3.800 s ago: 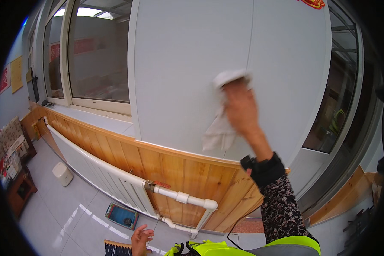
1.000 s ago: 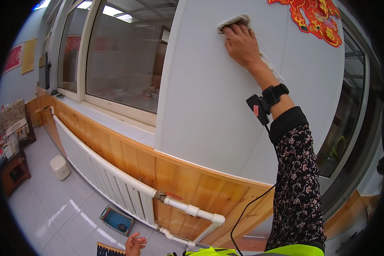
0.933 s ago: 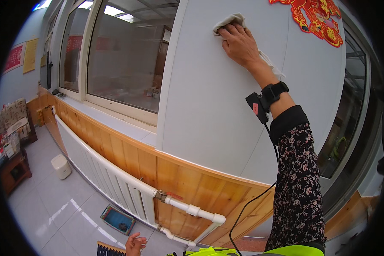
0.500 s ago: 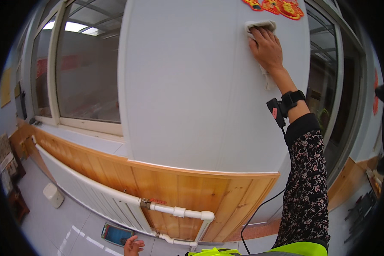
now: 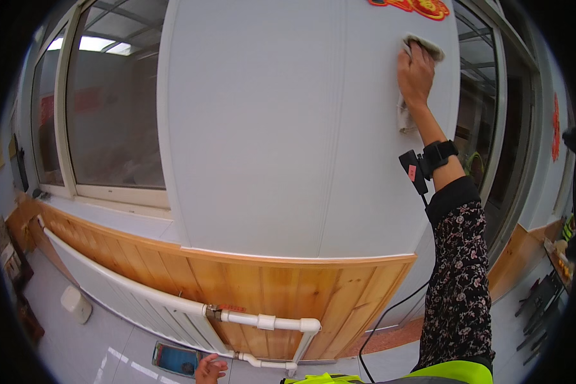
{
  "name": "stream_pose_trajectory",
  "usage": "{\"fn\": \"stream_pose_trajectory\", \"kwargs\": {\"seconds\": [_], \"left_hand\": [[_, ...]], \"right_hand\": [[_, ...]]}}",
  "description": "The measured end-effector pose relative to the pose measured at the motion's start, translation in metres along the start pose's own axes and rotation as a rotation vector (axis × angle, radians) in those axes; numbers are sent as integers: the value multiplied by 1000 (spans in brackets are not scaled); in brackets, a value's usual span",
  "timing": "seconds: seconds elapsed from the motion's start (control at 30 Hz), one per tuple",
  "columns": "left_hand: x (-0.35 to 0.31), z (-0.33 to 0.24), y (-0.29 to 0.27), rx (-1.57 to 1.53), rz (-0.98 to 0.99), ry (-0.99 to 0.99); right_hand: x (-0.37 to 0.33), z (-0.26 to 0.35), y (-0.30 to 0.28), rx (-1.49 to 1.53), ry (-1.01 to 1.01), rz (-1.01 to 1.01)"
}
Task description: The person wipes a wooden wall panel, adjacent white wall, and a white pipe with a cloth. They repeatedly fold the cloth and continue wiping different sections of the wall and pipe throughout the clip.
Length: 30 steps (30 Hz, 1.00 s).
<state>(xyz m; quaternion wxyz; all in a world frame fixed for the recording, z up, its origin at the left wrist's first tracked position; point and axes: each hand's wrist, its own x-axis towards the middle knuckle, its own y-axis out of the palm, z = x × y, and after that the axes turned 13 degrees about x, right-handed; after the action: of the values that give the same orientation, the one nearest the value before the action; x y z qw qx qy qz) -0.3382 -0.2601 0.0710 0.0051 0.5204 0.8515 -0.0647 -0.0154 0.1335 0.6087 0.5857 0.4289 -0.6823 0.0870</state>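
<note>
High on the white wall panel (image 5: 256, 128), my right hand (image 5: 417, 75) presses a pale cleaning cloth (image 5: 434, 50) flat against the surface. Its fingers lie over the cloth, and a loose end hangs down beside the wrist. A black strap with a small device (image 5: 416, 171) and a cable sits on that wrist. Low at the bottom edge, my left hand (image 5: 211, 368) shows only in part, away from the wall, its fingers slightly curled and apart with nothing seen in them.
A red and gold decoration (image 5: 422, 8) is stuck above the cloth. Wood panelling (image 5: 288, 288) runs below, with a white radiator (image 5: 128, 275) and white pipes (image 5: 269, 322). On the floor are a blue tray (image 5: 176, 358) and a white bin (image 5: 77, 304). Windows (image 5: 118, 102) flank the panel.
My right hand has slid the cloth rightward across the panel, toward its right edge. My left hand has shifted slightly right. The whole view has turned a little.
</note>
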Motion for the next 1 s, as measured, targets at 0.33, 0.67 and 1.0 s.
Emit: {"fn": "stream_pose_trajectory", "kwargs": {"seconds": [0.33,0.67,1.0], "left_hand": [[-70,23,5,-105,-214,34],[-173,26,-17,-305,-450,-128],[-185,-42,-29,-270,-478,-229]], "right_hand": [[85,140,57,42,-257,46],[85,325,97,359,-493,301],[-9,365,95,655,-778,775]]}}
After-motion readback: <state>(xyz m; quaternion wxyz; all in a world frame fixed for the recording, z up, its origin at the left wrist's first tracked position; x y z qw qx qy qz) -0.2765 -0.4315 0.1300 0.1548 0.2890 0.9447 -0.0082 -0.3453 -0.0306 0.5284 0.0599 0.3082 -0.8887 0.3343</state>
